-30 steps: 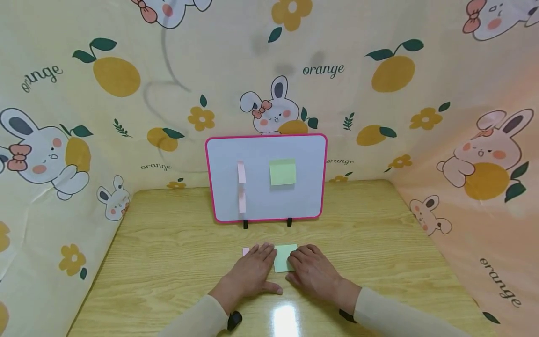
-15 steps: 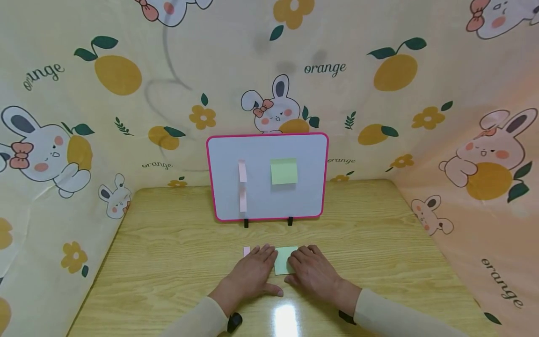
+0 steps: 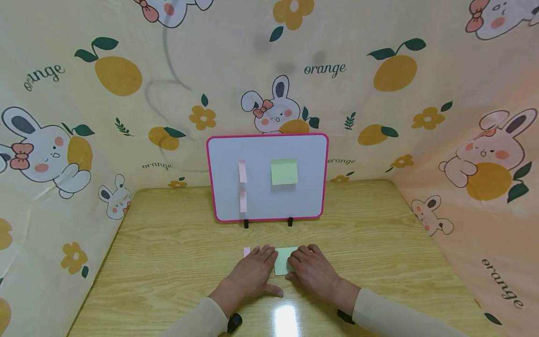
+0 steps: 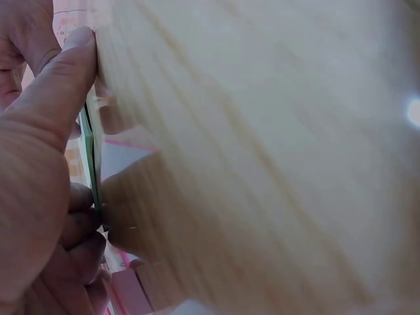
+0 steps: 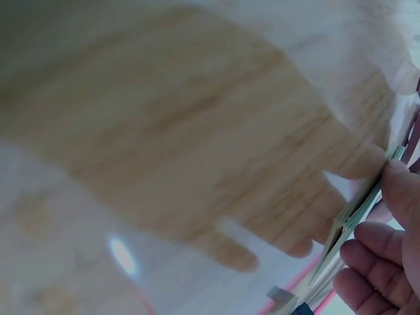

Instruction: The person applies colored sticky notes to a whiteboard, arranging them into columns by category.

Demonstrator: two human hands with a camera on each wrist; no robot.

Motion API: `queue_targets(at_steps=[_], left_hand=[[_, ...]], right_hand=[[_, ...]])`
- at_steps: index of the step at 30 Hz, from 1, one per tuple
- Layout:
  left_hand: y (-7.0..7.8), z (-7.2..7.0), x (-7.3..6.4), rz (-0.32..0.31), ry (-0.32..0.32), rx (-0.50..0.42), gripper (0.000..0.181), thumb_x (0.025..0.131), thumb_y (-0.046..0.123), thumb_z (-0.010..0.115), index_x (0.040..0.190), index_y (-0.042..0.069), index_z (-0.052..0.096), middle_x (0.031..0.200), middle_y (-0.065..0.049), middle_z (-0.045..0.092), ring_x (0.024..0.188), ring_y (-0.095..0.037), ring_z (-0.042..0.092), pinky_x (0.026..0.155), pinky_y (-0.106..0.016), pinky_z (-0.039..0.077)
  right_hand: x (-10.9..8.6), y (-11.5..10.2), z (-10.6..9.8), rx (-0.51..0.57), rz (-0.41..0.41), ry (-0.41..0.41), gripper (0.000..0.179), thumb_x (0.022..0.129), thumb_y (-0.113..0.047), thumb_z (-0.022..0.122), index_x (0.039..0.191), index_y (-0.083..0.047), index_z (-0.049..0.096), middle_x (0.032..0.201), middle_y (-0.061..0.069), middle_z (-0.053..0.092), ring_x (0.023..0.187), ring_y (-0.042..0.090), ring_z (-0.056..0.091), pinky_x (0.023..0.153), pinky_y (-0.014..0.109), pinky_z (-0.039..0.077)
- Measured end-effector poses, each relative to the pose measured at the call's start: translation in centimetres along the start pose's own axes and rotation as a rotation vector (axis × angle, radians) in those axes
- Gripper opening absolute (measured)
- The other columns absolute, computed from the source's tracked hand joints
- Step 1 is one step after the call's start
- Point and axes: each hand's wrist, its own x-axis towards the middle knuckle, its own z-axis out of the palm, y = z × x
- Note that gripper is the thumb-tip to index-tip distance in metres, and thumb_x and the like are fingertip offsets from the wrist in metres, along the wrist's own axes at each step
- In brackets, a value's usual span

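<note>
A green sticky note pad lies on the table between both hands. My left hand rests flat at its left side, fingers straight and fingertips at its edge. At the pad's right side, my right hand has curled fingers over the edge and the thumb near the lower corner. In the right wrist view the thumb and fingers pinch the edge of the pad, whose sheets look slightly parted. A pink sticky strip pokes out beyond the left hand, the remainder hidden under it.
Behind the hands stands a whiteboard with a pink frame on black feet. It carries a green sticky note and two pink strips, an upper strip and a lower strip. A patterned cloth encloses the wooden table.
Both hands stay nearly in place around the pad. The pad's near edge shows slightly lower in the head view than a second ago, and the whole view has shifted a little.
</note>
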Motion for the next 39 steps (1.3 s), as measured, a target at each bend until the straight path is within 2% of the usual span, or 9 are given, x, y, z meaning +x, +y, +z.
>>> queue_targets(at_steps=[14, 39], left_hand=[[0.27, -0.15, -0.10, -0.014, -0.030, -0.007, 0.107, 0.087, 0.082, 0.058, 0.161, 0.006, 0.042, 0.168, -0.010, 0.041, 0.159, -0.024, 0.033, 0.131, -0.042, 0.029], [0.12, -0.17, -0.08, -0.015, -0.022, -0.032, 0.107, 0.087, 0.081, 0.059, 0.161, 0.006, 0.043, 0.168, -0.010, 0.041, 0.159, -0.025, 0.034, 0.131, -0.042, 0.029]], right_hand=[[-0.13, -0.08, 0.11, -0.017, 0.004, 0.001, 0.035, 0.095, -0.050, 0.074, 0.101, -0.015, 0.072, 0.103, -0.003, 0.072, 0.098, 0.017, 0.064, 0.089, 0.038, 0.053], [-0.09, -0.12, 0.11, -0.012, 0.011, -0.001, 0.033, 0.097, -0.048, 0.073, 0.103, -0.015, 0.073, 0.105, -0.004, 0.072, 0.100, 0.016, 0.064, 0.091, 0.039, 0.054]])
